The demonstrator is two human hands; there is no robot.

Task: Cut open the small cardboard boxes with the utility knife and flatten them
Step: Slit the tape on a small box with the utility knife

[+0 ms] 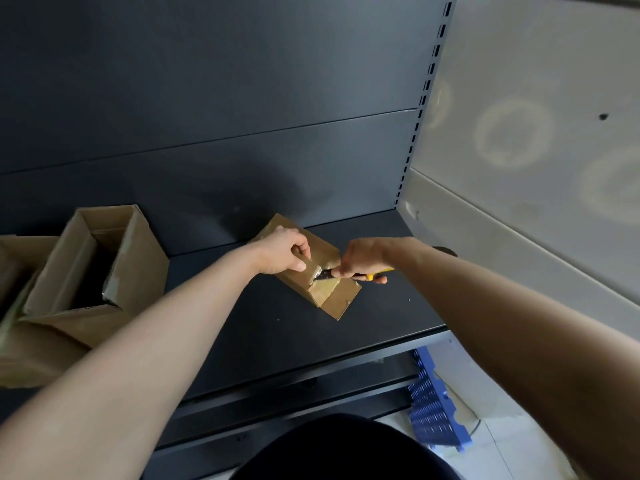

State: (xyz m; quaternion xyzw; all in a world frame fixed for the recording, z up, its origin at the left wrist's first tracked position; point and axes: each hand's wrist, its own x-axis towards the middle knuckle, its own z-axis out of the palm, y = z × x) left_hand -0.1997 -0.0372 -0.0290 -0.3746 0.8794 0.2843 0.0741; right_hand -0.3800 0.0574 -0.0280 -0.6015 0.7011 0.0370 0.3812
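Your left hand (282, 251) rests on top of the small box (341, 299), thumb and fingers curled and pinching its top flap. Your right hand (362, 259) grips the yellow knife (329, 273), whose tip meets the taped seam at the near end of the box. The box lies on the dark shelf (277, 341), well right of an open box (97, 268). A blue crate (433, 410) sits below on the floor.

Close head view down onto shelf (263, 341)
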